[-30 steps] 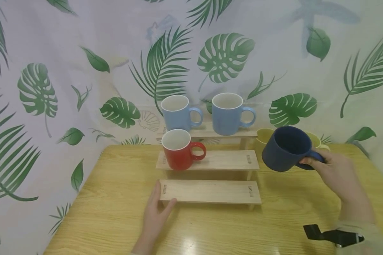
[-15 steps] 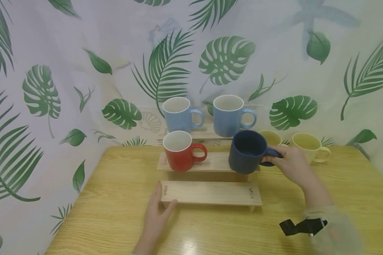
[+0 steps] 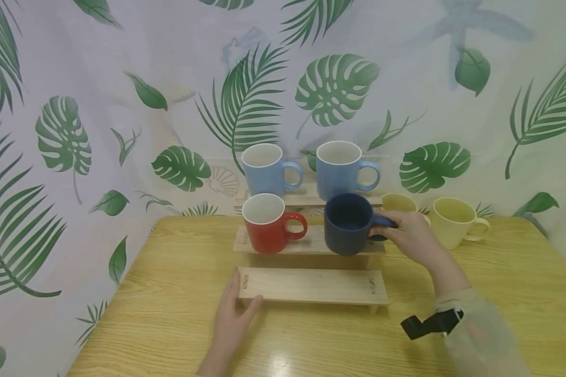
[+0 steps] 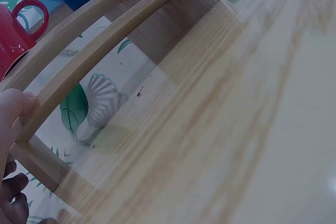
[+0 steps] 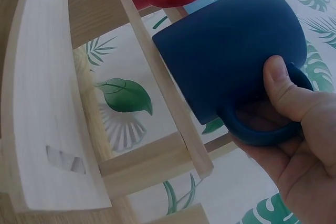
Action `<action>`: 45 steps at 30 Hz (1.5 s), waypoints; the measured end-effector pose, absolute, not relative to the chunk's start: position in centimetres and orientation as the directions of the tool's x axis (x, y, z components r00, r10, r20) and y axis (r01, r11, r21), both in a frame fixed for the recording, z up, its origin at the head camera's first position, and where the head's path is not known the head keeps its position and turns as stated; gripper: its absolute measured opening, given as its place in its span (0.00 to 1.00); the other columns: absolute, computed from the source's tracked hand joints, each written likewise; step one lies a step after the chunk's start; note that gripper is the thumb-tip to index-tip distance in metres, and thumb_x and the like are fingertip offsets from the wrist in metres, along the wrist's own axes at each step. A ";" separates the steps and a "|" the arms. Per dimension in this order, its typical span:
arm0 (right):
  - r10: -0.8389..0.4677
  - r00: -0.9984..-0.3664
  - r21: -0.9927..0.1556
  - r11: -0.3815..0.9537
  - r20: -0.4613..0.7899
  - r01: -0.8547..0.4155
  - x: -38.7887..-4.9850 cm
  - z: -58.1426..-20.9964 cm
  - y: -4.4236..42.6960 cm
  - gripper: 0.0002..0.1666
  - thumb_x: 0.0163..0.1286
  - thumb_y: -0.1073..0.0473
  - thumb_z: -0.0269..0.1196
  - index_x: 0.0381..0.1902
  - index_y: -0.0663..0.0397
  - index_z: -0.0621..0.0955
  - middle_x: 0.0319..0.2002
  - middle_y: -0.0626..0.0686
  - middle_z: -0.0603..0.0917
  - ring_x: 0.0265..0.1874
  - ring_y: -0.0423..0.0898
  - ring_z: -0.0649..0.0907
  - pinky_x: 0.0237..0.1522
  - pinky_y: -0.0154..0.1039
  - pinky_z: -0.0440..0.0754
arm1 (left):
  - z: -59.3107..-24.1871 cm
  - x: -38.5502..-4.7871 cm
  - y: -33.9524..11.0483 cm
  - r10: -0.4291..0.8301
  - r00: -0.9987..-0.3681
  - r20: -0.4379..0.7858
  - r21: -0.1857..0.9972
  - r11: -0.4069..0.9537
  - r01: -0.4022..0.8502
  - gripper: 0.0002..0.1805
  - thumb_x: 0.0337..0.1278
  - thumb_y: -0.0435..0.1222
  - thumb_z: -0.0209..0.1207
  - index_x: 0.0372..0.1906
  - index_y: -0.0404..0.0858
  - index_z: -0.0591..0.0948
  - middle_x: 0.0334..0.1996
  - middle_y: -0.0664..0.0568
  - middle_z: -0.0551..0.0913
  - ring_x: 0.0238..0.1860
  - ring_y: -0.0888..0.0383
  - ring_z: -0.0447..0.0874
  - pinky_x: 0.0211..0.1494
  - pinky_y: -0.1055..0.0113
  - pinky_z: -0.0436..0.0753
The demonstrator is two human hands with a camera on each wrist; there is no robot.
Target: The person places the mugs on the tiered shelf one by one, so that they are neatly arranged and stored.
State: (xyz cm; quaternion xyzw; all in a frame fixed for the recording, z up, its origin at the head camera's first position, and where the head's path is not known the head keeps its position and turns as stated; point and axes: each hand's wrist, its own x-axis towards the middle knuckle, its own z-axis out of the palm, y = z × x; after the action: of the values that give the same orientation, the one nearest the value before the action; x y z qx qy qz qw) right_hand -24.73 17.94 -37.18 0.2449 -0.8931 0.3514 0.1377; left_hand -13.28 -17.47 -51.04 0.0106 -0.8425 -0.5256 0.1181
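Observation:
My right hand (image 3: 412, 235) pinches the handle of a dark blue mug (image 3: 348, 225), thumb on top of the handle. The mug is upright over the right part of the middle step (image 3: 306, 242) of a wooden three-step shelf; its base is on or just above the board, I cannot tell which. In the right wrist view the thumb (image 5: 278, 74) lies against the handle's upper end. My left hand (image 3: 231, 319) grips the left end of the lowest step (image 3: 311, 285), with the thumb (image 4: 21, 103) at its front edge. A red mug (image 3: 266, 228) stands left on the middle step.
Two light blue mugs, left (image 3: 263, 175) and right (image 3: 337, 170), stand on the top step. Two yellow mugs, one partly hidden (image 3: 398, 201) and one in view (image 3: 453, 222), stand on the table (image 3: 170, 293) right of the shelf. A leaf-patterned cloth (image 3: 170, 78) hangs behind.
My right hand has carried the dark blue mug leftward from in front of the yellow mugs to the middle step, levelling it. The left hand keeps its place at the shelf.

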 end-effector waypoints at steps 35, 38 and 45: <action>-0.382 -0.904 -0.645 0.645 0.193 -0.410 -25.5 -36.3 17.3 0.26 0.62 0.50 0.68 0.55 0.56 0.81 0.48 0.60 0.83 0.47 0.55 0.80 0.46 0.50 0.76 | -50.8 -13.2 -17.5 -0.151 -0.973 0.173 0.868 0.490 0.078 0.48 0.58 0.54 0.60 0.75 0.40 0.51 0.74 0.46 0.51 0.73 0.46 0.47 0.74 0.49 0.48; -0.390 -0.898 -0.646 0.635 0.204 -0.422 -25.5 -36.5 17.5 0.29 0.61 0.49 0.68 0.57 0.55 0.79 0.50 0.60 0.82 0.49 0.56 0.80 0.47 0.52 0.78 | -50.8 -13.2 -17.5 -0.151 -0.973 0.175 0.871 0.484 0.082 0.48 0.57 0.53 0.61 0.75 0.39 0.52 0.74 0.45 0.51 0.73 0.46 0.47 0.73 0.49 0.48; -0.396 -0.894 -0.758 0.512 0.208 -0.403 -25.2 -37.6 18.8 0.36 0.59 0.55 0.70 0.64 0.55 0.73 0.55 0.60 0.79 0.52 0.59 0.80 0.49 0.46 0.81 | -50.9 -13.3 -17.5 -0.149 -0.974 0.173 0.886 0.455 0.088 0.48 0.57 0.53 0.61 0.75 0.38 0.51 0.74 0.46 0.50 0.73 0.48 0.47 0.74 0.51 0.47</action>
State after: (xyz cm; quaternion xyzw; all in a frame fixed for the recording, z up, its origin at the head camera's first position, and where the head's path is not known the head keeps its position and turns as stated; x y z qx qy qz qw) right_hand -25.17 18.76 -37.58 0.2298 -0.8696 0.4370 0.0042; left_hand -13.32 -17.47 -50.92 0.0181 -0.8455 -0.5215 0.1135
